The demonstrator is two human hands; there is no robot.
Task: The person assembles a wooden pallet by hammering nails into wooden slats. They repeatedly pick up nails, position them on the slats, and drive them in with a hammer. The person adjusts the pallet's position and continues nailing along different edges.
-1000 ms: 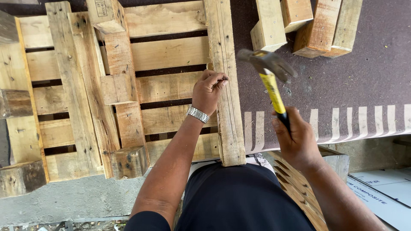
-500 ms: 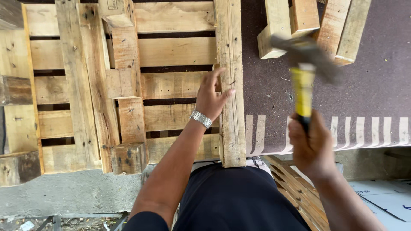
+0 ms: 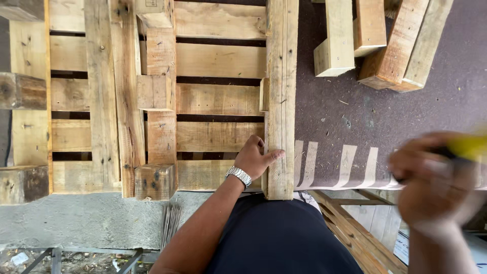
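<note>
A wooden pallet point(image 3: 213, 61) lies upside down on a dark work surface point(image 3: 406, 116). My left hand point(image 3: 256, 158), with a metal watch on the wrist, rests on the long right-hand plank point(image 3: 281, 76) near its close end, thumb against the plank's face. My right hand point(image 3: 431, 177) is blurred at the right edge, raised close to the camera, gripping the yellow-and-black handle of a hammer point(image 3: 469, 147). The hammer's head is out of view.
Several short wooden blocks point(image 3: 375, 35) lie on the dark surface at the top right. A second pallet's slats point(image 3: 355, 228) show below the table edge at the right. A bundle of thin metal rods point(image 3: 171, 226) sits on the concrete ledge point(image 3: 81, 218) near me.
My right hand has swung the hammer back and to the right, out of frame, toward the camera. My left hand has slid down the plank toward me.
</note>
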